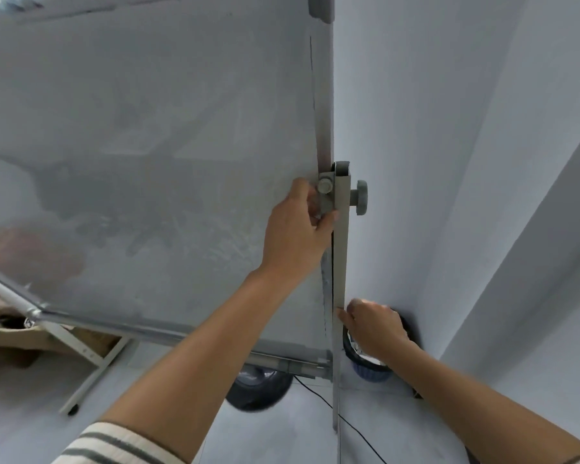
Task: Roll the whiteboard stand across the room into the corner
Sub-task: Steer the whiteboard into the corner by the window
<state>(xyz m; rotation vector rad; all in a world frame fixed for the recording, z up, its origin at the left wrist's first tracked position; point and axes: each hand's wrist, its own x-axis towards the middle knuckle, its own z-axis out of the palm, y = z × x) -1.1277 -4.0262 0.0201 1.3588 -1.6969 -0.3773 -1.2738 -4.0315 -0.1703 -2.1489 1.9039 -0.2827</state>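
already the left hand (295, 226) is wrapped on the whiteboard stand (341, 262), fingers closed around the board's edge and the grey pivot bracket (325, 192) just under its round cap, while the right hand (375, 326) sits lower, closed on the same grey upright post from the wall side, thumb pressed to the metal. the stand is already hard up near the corner, its post just beside the white wall (432, 162) and the clamp knob (361, 197) sticking out toward it. from here the likeliest trouble, as i judge it, is pinching: the right hand lies between post and wall, and a further push could trap the knuckles or knock the knob into the plaster. a black cable (318, 398) runs along the floor by the foot of the post, so a caster could ride over it or drag it. a blue bowl-like thing (370, 371) and a dark round object (260, 390) lie low near the base and could be struck. the board pivots on that bracket, so pushing on its edge may swing the panel rather than roll the frame. the casters cannot be seen, the right fingers are hidden behind the post, the board top is cut off, and the clutter at lower left past the tray rail (168, 333) is blurred.
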